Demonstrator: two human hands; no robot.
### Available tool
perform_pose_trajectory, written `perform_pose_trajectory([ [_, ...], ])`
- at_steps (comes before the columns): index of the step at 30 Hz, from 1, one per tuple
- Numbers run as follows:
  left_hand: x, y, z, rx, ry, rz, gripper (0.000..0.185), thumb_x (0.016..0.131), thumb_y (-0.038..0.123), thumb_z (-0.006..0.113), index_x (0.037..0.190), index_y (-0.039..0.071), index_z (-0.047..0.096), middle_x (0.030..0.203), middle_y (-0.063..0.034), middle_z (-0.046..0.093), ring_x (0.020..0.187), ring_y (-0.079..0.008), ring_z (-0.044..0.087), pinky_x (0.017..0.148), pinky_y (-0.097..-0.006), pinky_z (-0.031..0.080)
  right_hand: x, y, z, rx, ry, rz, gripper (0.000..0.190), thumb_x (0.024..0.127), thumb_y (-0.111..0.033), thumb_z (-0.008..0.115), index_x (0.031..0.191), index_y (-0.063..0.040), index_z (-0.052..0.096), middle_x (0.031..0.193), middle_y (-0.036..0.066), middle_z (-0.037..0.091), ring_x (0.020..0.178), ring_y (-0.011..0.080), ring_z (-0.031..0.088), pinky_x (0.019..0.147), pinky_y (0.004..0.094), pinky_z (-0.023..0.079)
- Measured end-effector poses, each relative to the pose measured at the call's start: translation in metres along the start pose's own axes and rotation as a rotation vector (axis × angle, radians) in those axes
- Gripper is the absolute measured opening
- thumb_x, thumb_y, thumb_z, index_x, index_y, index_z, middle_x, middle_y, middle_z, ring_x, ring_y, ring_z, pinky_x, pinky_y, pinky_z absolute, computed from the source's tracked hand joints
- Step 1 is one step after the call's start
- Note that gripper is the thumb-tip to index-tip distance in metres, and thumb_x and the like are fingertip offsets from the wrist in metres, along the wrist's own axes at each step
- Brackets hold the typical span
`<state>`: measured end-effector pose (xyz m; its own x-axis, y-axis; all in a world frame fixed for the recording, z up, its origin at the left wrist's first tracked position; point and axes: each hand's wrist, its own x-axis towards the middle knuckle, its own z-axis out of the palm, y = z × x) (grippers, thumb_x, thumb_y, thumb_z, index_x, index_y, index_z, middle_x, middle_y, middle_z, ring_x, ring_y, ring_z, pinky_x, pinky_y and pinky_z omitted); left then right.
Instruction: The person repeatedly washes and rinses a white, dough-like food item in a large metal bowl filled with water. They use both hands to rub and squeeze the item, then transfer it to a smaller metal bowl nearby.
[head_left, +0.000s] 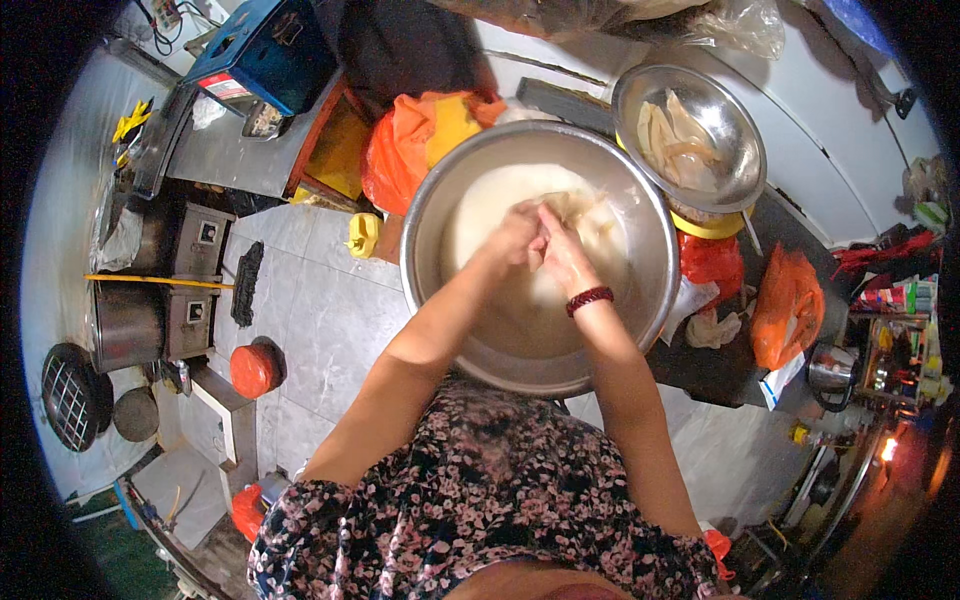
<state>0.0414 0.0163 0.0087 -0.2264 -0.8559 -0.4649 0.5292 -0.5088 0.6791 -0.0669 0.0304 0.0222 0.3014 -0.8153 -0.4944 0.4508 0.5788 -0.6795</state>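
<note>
A large stainless-steel basin (540, 367) stands in front of me, with cloudy off-white liquid (487, 195) in it. Both hands meet over its middle. My left hand (516, 231) is blurred and curls against the right one. My right hand (564, 251) wears a dark red braided bracelet (589, 300) at the wrist. A soft, pale, slippery-looking piece of food (564, 204) is gripped between the two hands; its exact kind cannot be made out. More pale pieces (604, 225) lie in the liquid to the right of the hands.
Beyond the basin at right, a smaller steel bowl (731, 112) holds pale strips (667, 135). Orange plastic bags (394, 150) sit behind the basin, another orange bag (787, 307) to the right. On the left floor are a red stool (253, 371) and a broom (246, 285).
</note>
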Motion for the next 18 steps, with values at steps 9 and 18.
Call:
perform_pose_trajectory([
  [9, -0.021, 0.003, 0.008, 0.403, -0.078, -0.108, 0.014, 0.086, 0.007, 0.046, 0.082, 0.0, 0.057, 0.057, -0.0066, 0.054, 0.042, -0.0112, 0.046, 0.037, -0.0252, 0.036, 0.037, 0.013, -0.03, -1.129, 0.502, -0.408, 0.022, 0.091, -0.018, 0.044, 0.09, 0.001, 0.056, 0.077, 0.016, 0.06, 0.07, 0.0254, 0.058, 0.058, 0.0362, 0.045],
  [18, 0.0, -0.003, -0.047, 1.277, 0.355, 0.099, 0.02, 0.081, 0.019, 0.051, 0.085, 0.005, 0.066, 0.075, -0.0138, 0.063, 0.069, -0.026, 0.061, 0.064, -0.0367, 0.048, 0.03, -0.011, -0.052, -1.431, 0.714, -0.511, 0.021, 0.083, -0.008, 0.044, 0.099, -0.001, 0.057, 0.089, 0.022, 0.06, 0.086, 0.0363, 0.057, 0.074, 0.0418, 0.045],
])
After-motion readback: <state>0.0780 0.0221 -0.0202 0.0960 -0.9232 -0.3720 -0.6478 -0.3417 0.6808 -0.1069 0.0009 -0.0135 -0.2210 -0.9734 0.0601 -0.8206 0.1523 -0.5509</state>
